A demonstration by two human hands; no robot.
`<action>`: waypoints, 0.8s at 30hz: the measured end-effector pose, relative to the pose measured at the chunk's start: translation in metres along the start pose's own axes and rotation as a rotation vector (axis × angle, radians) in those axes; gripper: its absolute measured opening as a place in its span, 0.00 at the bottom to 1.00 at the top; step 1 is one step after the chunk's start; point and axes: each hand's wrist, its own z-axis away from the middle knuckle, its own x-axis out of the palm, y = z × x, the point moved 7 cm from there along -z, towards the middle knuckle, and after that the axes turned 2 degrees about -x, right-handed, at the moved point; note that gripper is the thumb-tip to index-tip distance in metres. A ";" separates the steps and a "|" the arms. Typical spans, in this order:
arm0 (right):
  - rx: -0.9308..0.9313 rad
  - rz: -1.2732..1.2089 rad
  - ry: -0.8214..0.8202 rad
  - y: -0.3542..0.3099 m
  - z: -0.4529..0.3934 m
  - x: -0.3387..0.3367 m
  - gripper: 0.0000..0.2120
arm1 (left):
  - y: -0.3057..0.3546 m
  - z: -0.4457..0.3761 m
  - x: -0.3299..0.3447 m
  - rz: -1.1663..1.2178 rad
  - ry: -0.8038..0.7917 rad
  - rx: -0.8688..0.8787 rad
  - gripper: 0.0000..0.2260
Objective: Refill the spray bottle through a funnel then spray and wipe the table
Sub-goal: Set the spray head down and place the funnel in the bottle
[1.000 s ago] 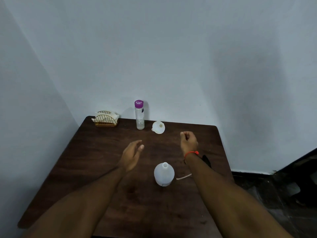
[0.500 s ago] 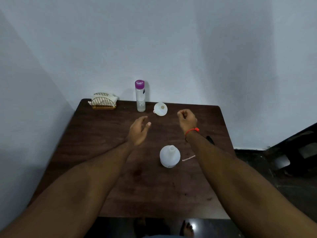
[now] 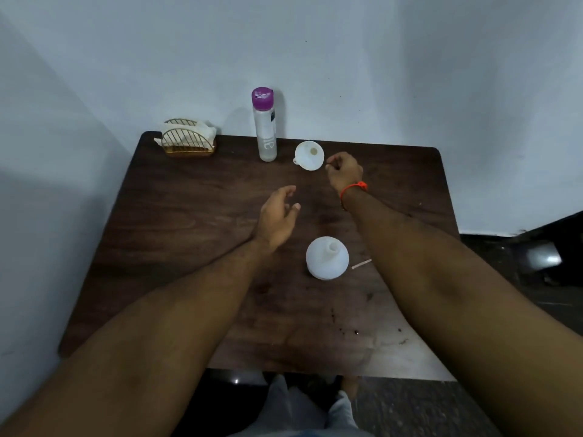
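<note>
A round white spray bottle [image 3: 327,258] stands open-necked at the middle of the dark wooden table [image 3: 189,222], its spray head off. A thin white dip tube [image 3: 361,264] lies just to its right, mostly hidden under my right forearm. A white funnel [image 3: 309,155] lies at the back, beside a clear bottle with a purple cap [image 3: 265,124]. My right hand [image 3: 344,171], with curled fingers and a red wrist band, hovers right next to the funnel and holds nothing I can see. My left hand [image 3: 277,216] floats open above the table, left of the spray bottle.
A gold wire holder with white napkins [image 3: 188,138] sits at the back left corner. White walls close the table in at the back and left. Dark floor and my feet show below the near edge. Small dark specks dot the table's near right part.
My right hand has reached forward to the funnel's right side. My left hand has shifted a little forward and stays open. The view has tilted down.
</note>
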 end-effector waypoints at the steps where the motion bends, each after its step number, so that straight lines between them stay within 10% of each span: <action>1: 0.006 0.001 -0.006 0.002 -0.004 0.005 0.07 | -0.001 -0.002 0.002 0.003 0.005 0.001 0.19; 24: 0.078 0.058 -0.033 0.020 -0.085 0.068 0.14 | -0.022 -0.042 0.024 -0.068 -0.035 -0.024 0.19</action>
